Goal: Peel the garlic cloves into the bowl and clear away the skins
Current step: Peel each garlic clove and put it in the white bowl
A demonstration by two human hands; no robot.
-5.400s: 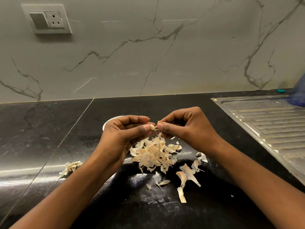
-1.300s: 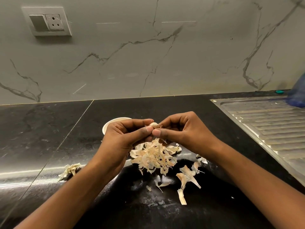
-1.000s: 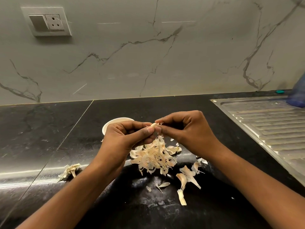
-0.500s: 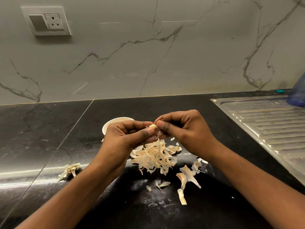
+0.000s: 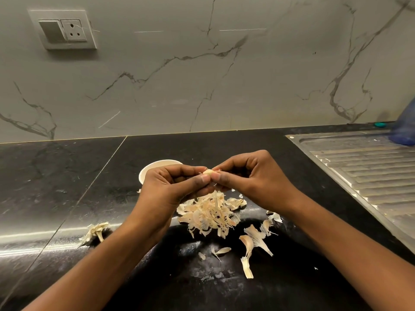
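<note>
Over a black stone counter (image 5: 67, 176), a person's two hands meet above a heap of garlic skins (image 5: 208, 214), working a single garlic clove (image 5: 207, 172) between them. The left hand (image 5: 170, 187) pinches the clove between thumb and curled fingers. The right hand (image 5: 253, 182) nips at its tip with thumb and forefinger, the other fingers folded in. The step in hand appears to be stripping the last papery skin from this clove, whose pale flesh already shows. A white bowl (image 5: 143, 173) stands just behind the left hand, mostly hidden by it; what it holds cannot be seen. The next move likely calls for pulling the loosened skin free, letting it fall on the heap, then carrying the bare clove over the bowl's rim. The clearing away is not yet done: loose skins (image 5: 253, 241) lie scattered nearer the camera, and a dry root stub (image 5: 95, 230) sits apart to the left. Pale flecks dust the counter. A ribbed steel drainboard (image 5: 363, 171) runs along the right, a blue object (image 5: 404, 129) at its far end, and a veined marble wall (image 5: 202, 86) with a switch and socket plate (image 5: 64, 30) rises behind
</note>
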